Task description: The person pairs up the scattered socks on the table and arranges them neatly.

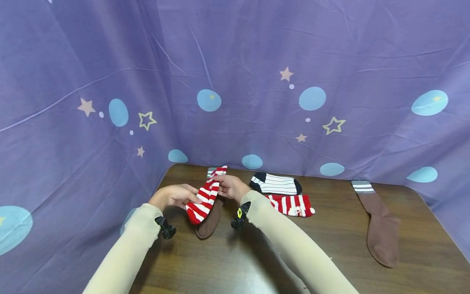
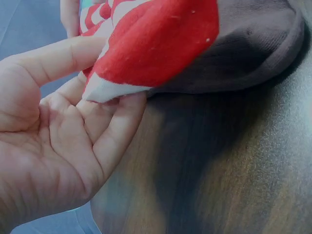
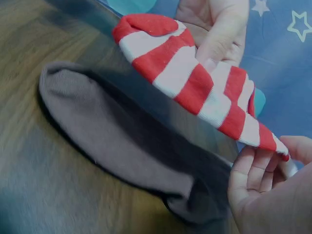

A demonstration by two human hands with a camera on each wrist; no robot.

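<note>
A red-and-white striped sock (image 1: pixel 204 201) is held up between both hands, slanting above the table. My left hand (image 1: pixel 177 195) pinches its edge near the red toe, thumb on top and fingers beneath, as the left wrist view shows. My right hand (image 1: pixel 232 188) pinches the sock's other side, nearer the cuff end, seen at the lower right of the right wrist view. Below the striped sock a brown sock (image 3: pixel 112 131) lies on the wooden table, partly covered by it in the head view. The brown sock's striped cuff (image 1: pixel 211 172) shows at the back.
Right of my hands lie a white sock with black toe and heel (image 1: pixel 278 184) and another red-striped sock (image 1: pixel 293 205), partly behind my right sleeve. A second brown sock (image 1: pixel 382 228) lies at the far right. A purple curtain (image 1: pixel 257 81) borders the table's (image 1: pixel 235 269) back and left.
</note>
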